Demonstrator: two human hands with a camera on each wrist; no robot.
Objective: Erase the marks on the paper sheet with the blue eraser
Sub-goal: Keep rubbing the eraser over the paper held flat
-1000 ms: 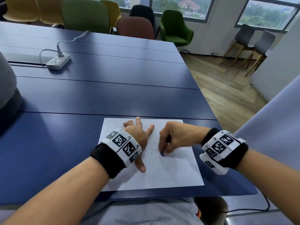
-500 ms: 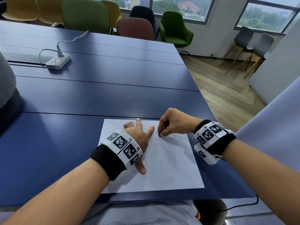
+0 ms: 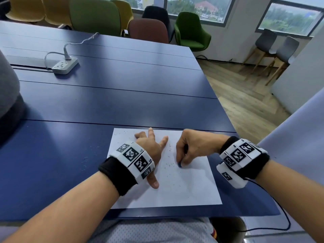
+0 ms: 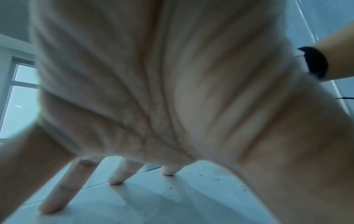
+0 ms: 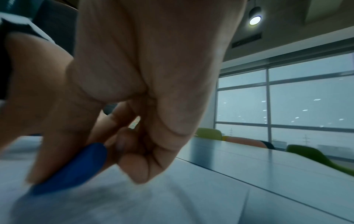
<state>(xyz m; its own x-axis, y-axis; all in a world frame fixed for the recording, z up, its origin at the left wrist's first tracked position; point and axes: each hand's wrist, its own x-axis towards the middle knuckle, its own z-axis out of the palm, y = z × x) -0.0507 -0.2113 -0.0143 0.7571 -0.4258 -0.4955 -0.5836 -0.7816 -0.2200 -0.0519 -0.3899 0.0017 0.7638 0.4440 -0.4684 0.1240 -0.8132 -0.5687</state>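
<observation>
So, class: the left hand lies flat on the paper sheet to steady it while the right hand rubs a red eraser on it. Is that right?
Not quite: the eraser is blue, not red, as the right wrist view shows. The rest holds: the left hand lies flat on the paper sheet while the right hand rubs the eraser on it.

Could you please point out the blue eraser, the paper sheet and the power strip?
blue eraser (image 5: 67,171): right wrist view, its exposed side.
paper sheet (image 3: 184,190): head view, bare near part.
power strip (image 3: 65,65): head view, its top face.
</observation>
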